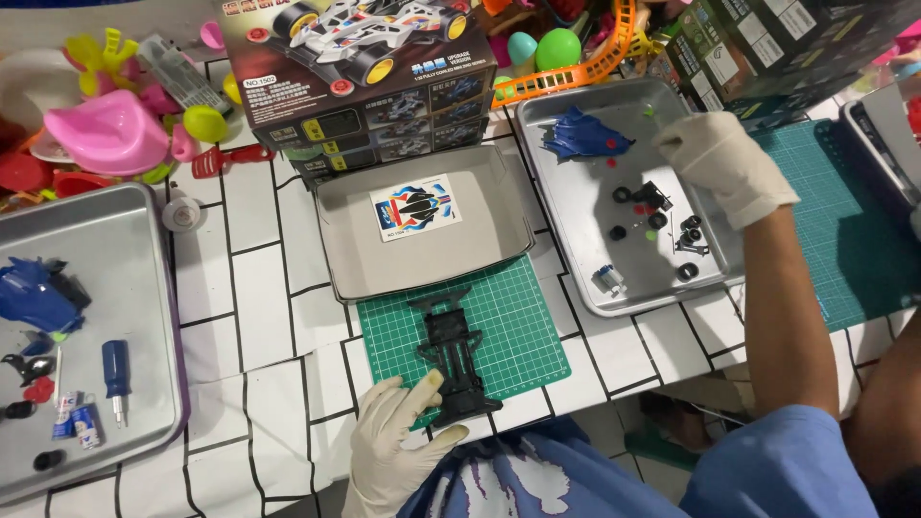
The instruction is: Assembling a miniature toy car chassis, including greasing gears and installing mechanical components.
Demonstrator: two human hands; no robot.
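A black toy car chassis (455, 353) lies on a small green cutting mat (518, 326) near the table's front edge. My left hand (393, 443), in a white glove, rests on the chassis's near end, thumb pressed on it. My right hand (721, 165), also gloved, reaches over the metal tray (576, 240) on the right, fingers curled above small black wheels and parts (656, 213); whether it holds a piece is hidden. A blue car body shell (579, 136) lies at the tray's far end.
An open grey box lid (422, 278) holds a sticker sheet (415, 207), with the kit box (365, 77) behind it. A second metal tray (144, 288) at left holds a blue shell, a blue screwdriver (116, 376) and small parts. Colourful plastic toys crowd the back. A larger green mat (844, 221) lies at right.
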